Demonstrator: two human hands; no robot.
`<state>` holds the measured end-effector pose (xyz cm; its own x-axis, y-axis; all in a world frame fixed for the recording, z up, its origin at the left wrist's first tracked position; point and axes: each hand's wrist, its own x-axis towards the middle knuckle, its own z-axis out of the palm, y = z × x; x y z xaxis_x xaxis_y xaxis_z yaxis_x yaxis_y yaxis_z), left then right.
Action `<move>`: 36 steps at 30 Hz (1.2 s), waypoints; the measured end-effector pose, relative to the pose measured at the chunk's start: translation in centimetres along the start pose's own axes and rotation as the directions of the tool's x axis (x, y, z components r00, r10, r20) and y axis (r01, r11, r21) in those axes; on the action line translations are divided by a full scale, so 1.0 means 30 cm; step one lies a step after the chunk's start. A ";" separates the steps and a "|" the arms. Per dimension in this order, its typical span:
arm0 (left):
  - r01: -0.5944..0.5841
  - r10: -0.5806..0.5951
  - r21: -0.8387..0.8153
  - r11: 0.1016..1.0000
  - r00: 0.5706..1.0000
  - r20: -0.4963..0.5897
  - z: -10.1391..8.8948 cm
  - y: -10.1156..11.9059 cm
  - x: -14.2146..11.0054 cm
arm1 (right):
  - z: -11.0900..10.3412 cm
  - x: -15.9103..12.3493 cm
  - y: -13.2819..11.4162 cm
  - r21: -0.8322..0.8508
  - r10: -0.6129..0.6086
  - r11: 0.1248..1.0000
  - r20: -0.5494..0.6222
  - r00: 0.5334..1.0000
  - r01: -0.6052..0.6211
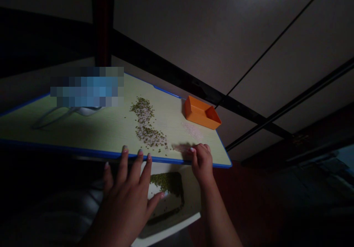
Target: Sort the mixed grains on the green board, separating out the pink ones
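Observation:
Small green beans mixed with pale grains [151,130] lie spread over the middle of a light table top [107,132] with a blue edge. My right hand [203,158] is closed near the front right edge, its fingertips pressed together over the table; what they hold, if anything, I cannot make out. Fingers spread, my left hand [129,184] is at the front edge, partly over a white bin [190,202]. Green beans [168,182] lie inside that bin below the table. A faint patch of pale grains [193,130] lies beyond my right hand.
An orange rectangular box [201,112] stands at the table's right back corner. On the left, a blurred-out blue item [91,90] sits on the table beside a looped pale strap or cord [52,116]. Large panels [193,47] rise behind the table. The scene is dim.

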<state>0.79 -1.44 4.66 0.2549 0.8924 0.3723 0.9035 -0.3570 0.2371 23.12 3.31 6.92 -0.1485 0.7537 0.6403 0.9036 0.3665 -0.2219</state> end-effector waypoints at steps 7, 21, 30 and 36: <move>0.006 -0.006 0.001 1.000 1.000 0.000 0.002 0.002 0.003 | -0.002 -0.001 -0.001 -0.052 0.009 0.999 0.022 1.000 -0.008; 0.024 -0.023 -0.008 1.000 0.999 0.027 -0.020 0.011 0.007 | -0.006 -0.004 -0.002 -0.025 -0.011 1.000 -0.027 1.000 0.010; 0.022 -0.021 -0.014 1.000 0.999 0.026 -0.015 0.006 0.008 | -0.016 0.003 -0.022 0.046 -0.078 0.996 0.000 0.997 0.078; 0.021 -0.020 -0.010 1.000 0.999 0.038 -0.021 0.007 0.008 | -0.026 0.007 -0.042 0.070 -0.140 0.989 0.090 0.986 0.134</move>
<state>0.82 -1.48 5.35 0.2493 0.9093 0.3331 0.9051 -0.3411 0.2538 22.28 2.57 7.90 -0.3090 0.7412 0.5959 0.8454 0.5011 -0.1849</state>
